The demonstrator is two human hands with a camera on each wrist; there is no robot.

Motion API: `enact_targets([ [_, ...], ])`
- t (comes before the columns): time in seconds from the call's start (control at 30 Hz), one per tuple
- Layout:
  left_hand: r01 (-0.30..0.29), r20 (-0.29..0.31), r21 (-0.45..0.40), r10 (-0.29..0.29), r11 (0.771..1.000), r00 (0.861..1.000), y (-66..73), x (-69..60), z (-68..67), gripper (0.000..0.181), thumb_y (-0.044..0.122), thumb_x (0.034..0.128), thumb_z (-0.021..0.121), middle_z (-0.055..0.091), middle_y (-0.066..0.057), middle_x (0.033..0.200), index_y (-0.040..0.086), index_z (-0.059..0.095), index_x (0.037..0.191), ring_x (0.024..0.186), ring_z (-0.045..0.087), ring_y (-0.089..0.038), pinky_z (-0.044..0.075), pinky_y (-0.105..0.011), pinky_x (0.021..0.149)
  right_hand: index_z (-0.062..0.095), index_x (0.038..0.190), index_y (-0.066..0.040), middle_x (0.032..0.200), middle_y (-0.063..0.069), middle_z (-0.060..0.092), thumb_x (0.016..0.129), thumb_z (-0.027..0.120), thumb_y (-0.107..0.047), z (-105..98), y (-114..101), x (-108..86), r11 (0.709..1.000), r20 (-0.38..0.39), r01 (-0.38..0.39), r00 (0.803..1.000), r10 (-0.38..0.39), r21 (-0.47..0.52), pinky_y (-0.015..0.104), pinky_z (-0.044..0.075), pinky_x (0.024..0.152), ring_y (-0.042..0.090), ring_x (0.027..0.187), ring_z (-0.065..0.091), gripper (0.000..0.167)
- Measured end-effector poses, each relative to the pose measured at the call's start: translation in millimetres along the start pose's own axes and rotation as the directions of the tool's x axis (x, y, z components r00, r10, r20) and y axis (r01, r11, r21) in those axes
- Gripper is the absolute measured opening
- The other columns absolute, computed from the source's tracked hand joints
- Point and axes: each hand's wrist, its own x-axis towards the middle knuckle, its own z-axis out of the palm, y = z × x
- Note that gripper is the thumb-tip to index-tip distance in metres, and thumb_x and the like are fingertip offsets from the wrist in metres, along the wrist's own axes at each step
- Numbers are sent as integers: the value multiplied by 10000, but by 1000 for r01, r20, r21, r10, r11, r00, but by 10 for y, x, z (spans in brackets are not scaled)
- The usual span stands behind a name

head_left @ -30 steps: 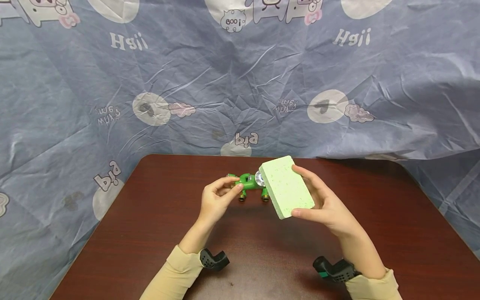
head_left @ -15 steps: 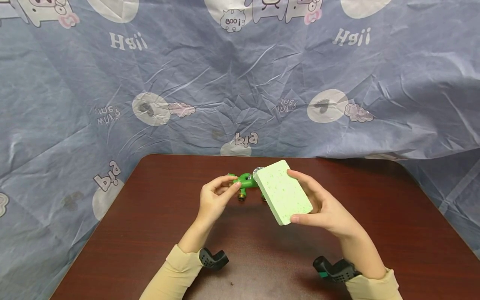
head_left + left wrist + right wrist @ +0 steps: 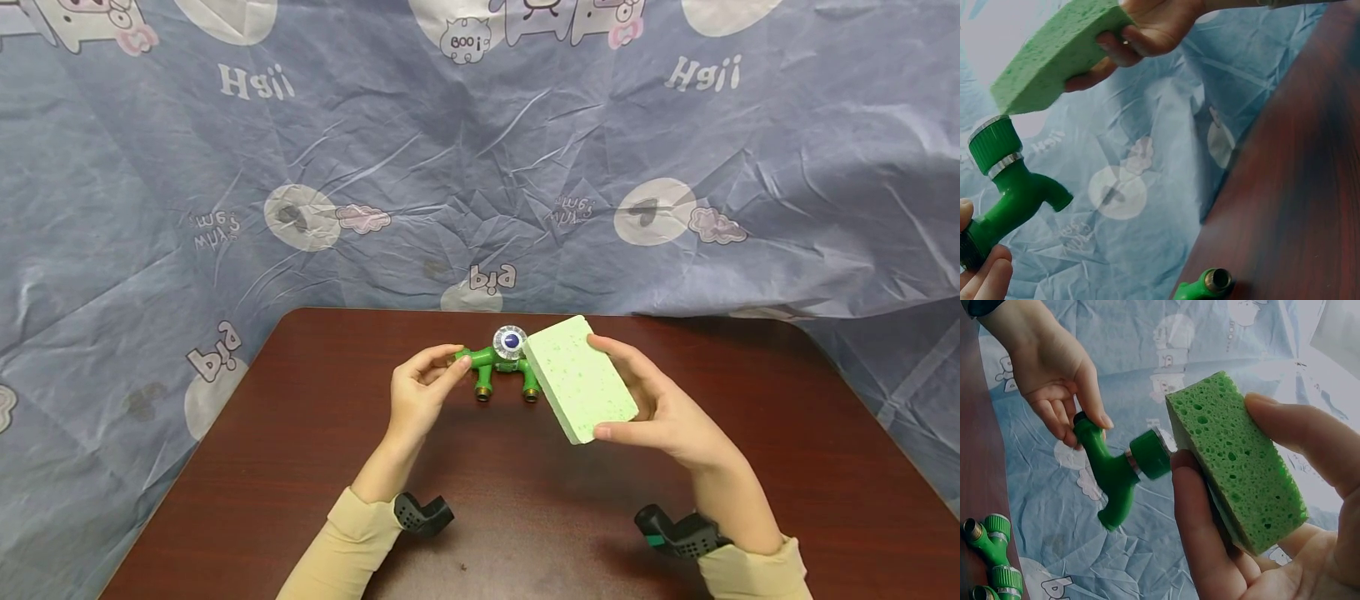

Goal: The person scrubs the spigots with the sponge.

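Note:
My left hand (image 3: 420, 385) pinches a green tap (image 3: 1016, 200) by its threaded inlet end, above the table. The tap's ribbed green knob (image 3: 1150, 453) has a clear rim and a blue centre, which faces the head camera. In my right hand (image 3: 671, 417) is a light green sponge (image 3: 581, 379), gripped along its edges between thumb and fingers and tilted. The sponge's left corner is right at the knob; whether they touch I cannot tell. Behind the tap, a green two-way hose splitter (image 3: 994, 553) with brass threaded ends lies on the table, partly hidden in the head view.
The dark red-brown wooden table (image 3: 300, 467) spreads beneath both hands. A blue-grey printed cloth (image 3: 420, 167) hangs behind it and along its sides. Black camera mounts (image 3: 423, 514) are worn at both wrists.
The sponge first slid left and down over the tap's knob, then back right and up, uncovering it. My left hand shifted slightly left, and the knob now faces the head camera more fully.

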Motion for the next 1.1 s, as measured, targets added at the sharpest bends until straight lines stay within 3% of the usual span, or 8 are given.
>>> enact_targets([
  [0.2,-29,-124,-21,26,999,992,-9,75,-120,257,-76,760,728,669,-107,820,-149,642,991,655,652,-157,576,-324,648,189,1476,-36,1345,140,385,755,586,241,-45,37,-2,1000,-33,27,999,-27,3,287,548,743,209,1043,545,869],
  [0.43,-22,-257,-12,18,1000,966,-33,171,-315,309,-91,708,765,665,-28,772,-153,648,987,653,628,-113,559,-237,628,213,1470,-38,1363,125,362,758,596,227,-124,80,-9,1000,-96,4,995,-2,14,287,550,748,191,1053,537,852],
  [0.63,9,-382,16,-2,1000,924,-129,235,-460,282,-75,663,806,678,-20,756,-34,724,929,666,641,-147,543,-209,614,212,1471,-35,1350,127,375,755,593,231,-177,107,-19,1000,-130,3,992,0,21,282,550,751,185,1040,559,853],
  [0.8,28,-457,53,-1,998,889,-236,254,-533,342,-49,642,831,675,-20,758,-74,704,959,669,642,-133,533,-187,602,211,1469,-30,1323,121,400,758,583,231,-211,137,-19,1000,-147,-5,989,8,20,281,548,761,180,1034,567,843],
  [1.1,86,-559,110,-10,990,829,-546,240,-730,359,-38,624,847,655,-137,824,-70,703,952,650,617,-105,528,-170,589,215,1469,-36,1318,113,411,762,589,221,-235,156,-14,999,-158,-24,987,27,24,276,543,773,173,1037,568,840],
])
